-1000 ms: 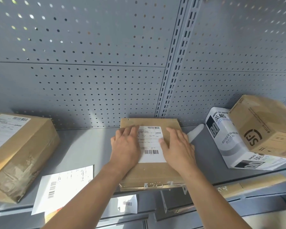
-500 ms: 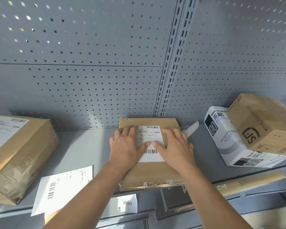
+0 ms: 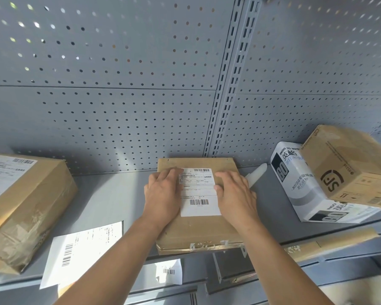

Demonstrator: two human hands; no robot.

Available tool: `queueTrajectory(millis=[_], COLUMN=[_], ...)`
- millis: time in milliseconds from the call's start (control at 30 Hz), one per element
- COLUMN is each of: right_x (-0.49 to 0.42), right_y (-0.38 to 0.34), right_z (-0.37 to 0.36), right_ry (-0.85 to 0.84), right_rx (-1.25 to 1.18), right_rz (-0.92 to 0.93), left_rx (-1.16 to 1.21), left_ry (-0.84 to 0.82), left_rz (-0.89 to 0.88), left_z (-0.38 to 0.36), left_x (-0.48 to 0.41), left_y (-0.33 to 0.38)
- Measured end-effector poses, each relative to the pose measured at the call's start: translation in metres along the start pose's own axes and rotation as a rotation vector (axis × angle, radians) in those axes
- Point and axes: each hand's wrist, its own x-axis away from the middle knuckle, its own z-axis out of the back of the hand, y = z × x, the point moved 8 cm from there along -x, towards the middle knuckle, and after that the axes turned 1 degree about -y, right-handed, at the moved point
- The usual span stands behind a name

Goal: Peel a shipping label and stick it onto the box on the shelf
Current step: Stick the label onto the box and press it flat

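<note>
4 boxes (image 3: 198, 230), 3 loose label sheets (image 3: 84, 249), 2 hands (image 3: 163, 194).

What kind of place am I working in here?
Probably a parcel sorting or stockroom area: grey perforated metal shelving, several brown cardboard parcels such as the flat box under both hands, and white barcoded shipping labels, one loose sheet lying on the shelf.

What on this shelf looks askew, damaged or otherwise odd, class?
The SF carton at right sits tilted, propped on the white box. The left carton has crumpled tape. The middle box overhangs the shelf edge, its front edge torn.
</note>
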Motion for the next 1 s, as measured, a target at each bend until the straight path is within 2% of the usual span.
queueTrajectory(millis=[200,533,700,1000], right_x=[0.0,-0.034,-0.037,-0.037], right_y=[0.001,-0.01,-0.007,-0.007], right_z=[0.001,0.009,-0.004,-0.008], right_ry=[0.014,-0.121,-0.118,-0.09], right_rx=[-0.019,0.136,0.139,0.168], right_rz=[0.0,-0.07,-0.016,0.007], left_rx=[-0.021,-0.35,-0.281,-0.229], left_ry=[0.0,-0.143,-0.189,-0.13], left_rz=[-0.016,-0.059,-0.009,0.006], left_z=[-0.001,0.003,-0.002,-0.011], left_x=[-0.002,-0.032,-0.034,-0.038], left_y=[0.0,0.014,0.01,0.006])
